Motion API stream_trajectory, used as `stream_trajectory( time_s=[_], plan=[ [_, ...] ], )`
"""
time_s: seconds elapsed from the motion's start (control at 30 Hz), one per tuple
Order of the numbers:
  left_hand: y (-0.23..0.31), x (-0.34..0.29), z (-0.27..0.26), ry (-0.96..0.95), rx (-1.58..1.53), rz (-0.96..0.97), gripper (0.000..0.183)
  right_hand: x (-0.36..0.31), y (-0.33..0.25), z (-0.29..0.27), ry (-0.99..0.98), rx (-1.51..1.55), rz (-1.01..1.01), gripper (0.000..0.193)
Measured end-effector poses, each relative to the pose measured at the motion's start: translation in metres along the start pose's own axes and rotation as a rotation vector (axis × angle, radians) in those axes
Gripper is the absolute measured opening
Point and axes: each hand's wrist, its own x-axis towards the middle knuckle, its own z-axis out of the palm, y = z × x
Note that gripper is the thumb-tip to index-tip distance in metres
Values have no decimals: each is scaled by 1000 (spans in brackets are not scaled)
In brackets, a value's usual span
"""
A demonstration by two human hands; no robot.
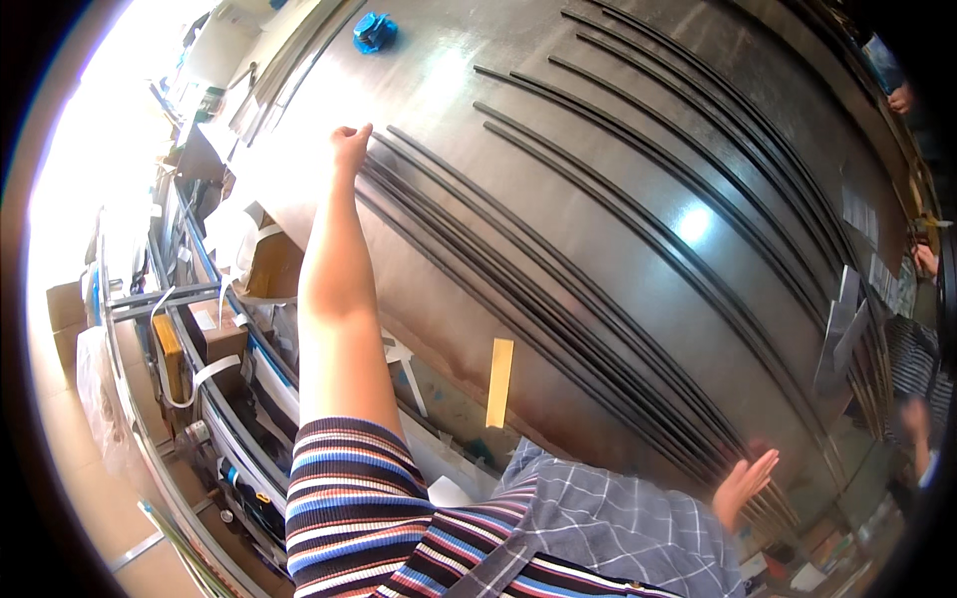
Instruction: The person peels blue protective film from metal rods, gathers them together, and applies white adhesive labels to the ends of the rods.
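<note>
Long thin black rods [558, 261] lie in loose, roughly parallel groups across a grey metal-topped table [429, 269]. My left arm reaches out over the table's near left side. At its end my left hand [349, 149] is closed at the left ends of the nearest group, its fingertips pinched at the end of one black rod. My right hand [746, 486] rests by the right ends of that same group, its fingers stretched out flat and together. Whether its palm touches the rods cannot be made out.
A crumpled blue bundle [375, 33] sits at the table's far left. A yellow strip [500, 383] lies near the front edge. Left of the table stands a metal-framed rack [164, 299] with boxes. Grey plates [842, 329] and other people's hands [914, 419] are at the right.
</note>
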Motion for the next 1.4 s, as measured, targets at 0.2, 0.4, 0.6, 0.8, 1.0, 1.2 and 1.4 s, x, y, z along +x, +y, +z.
stream_trajectory(
  time_s=[0.2, 0.4, 0.6, 0.8, 1.0, 1.2, 1.4],
  plan=[
    [-4, 50, 32, 60, 211, -151, 45, -11, -3, -4, -34, -53, 94, 63],
    [-69, 41, -8, -6, -141, -143, 28, -17, 2, -5, -6, -66, 115, 60],
    [-224, 8, -94, 341, 17, -298, 31, -10, -4, -8, -39, -50, 87, 61],
    [-86, -40, -59, 117, -190, 234, 42, 3, -9, -17, -44, -53, 19, 62],
    [17, -2, -31, -246, -289, 161, 47, -2, 7, -13, -8, -64, 63, 63],
    [3, 10, -24, -271, -346, 77, 38, -12, -6, -18, -29, -42, 89, 64],
    [-96, -31, -57, 58, -590, 31, 34, -3, -20, -26, 13, -38, 1, 62]
  ],
)
